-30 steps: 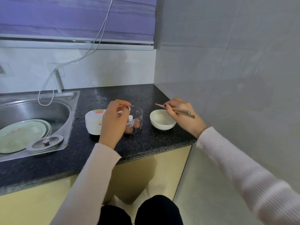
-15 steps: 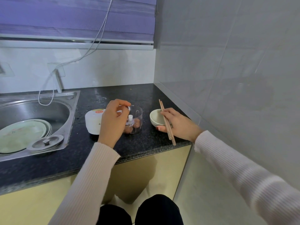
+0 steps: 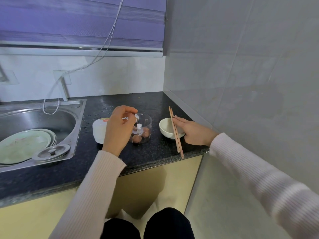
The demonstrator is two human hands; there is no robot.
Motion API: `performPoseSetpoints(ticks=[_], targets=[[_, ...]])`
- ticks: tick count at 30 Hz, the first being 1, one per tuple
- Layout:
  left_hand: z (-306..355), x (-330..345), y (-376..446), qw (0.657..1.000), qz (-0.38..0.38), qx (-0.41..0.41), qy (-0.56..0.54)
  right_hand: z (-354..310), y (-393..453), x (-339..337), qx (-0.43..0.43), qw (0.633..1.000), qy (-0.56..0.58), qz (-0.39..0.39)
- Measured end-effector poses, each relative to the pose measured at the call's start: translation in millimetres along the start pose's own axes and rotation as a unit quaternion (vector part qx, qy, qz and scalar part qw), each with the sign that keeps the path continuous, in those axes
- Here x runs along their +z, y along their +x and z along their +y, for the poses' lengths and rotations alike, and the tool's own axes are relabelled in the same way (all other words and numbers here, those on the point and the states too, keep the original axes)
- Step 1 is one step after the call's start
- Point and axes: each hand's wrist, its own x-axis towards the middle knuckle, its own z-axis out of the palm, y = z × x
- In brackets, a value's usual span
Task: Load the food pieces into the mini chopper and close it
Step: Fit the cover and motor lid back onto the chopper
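Note:
The clear mini chopper cup [image 3: 145, 124] stands on the dark counter [image 3: 151, 102], with a white blade post and a few pinkish-brown food pieces [image 3: 137, 138] inside. My left hand [image 3: 119, 128] pinches the cup's near-left rim from above and hides part of it. The chopper's white lid [image 3: 98, 130] sits just left of the cup, behind that hand. To the right stands a white bowl [image 3: 165, 129], which looks empty. Wooden chopsticks [image 3: 176, 135] lie across the bowl. My right hand [image 3: 195, 133] is beside the bowl, fingers stretched along the chopsticks and touching them.
A steel sink [image 3: 77, 121] on the left holds green plates [image 3: 25, 145] and a metal lid [image 3: 51, 151]. A blind cord [image 3: 51, 107] hangs over the sink's rim. A tiled wall [image 3: 241, 83] closes off the right side. The chopsticks' near ends reach the counter's front edge.
My right hand has lowered the chopsticks from a raised hold to lie across the bowl, pointing front to back. My left hand has stayed on the chopper cup.

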Motion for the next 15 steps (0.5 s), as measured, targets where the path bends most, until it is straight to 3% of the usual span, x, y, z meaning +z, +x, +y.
performPoseSetpoints(ticks=[9,15], targets=[[-12,-18,27,1.0,-0.008,0.004,0.028,-18,17,-40,-0.05,0.991,0.02,0.123],[-24,-30,70,0.99,-0.105,-0.008,0.095,-58,64,-68,-0.082,0.989,0.024,0.119]])
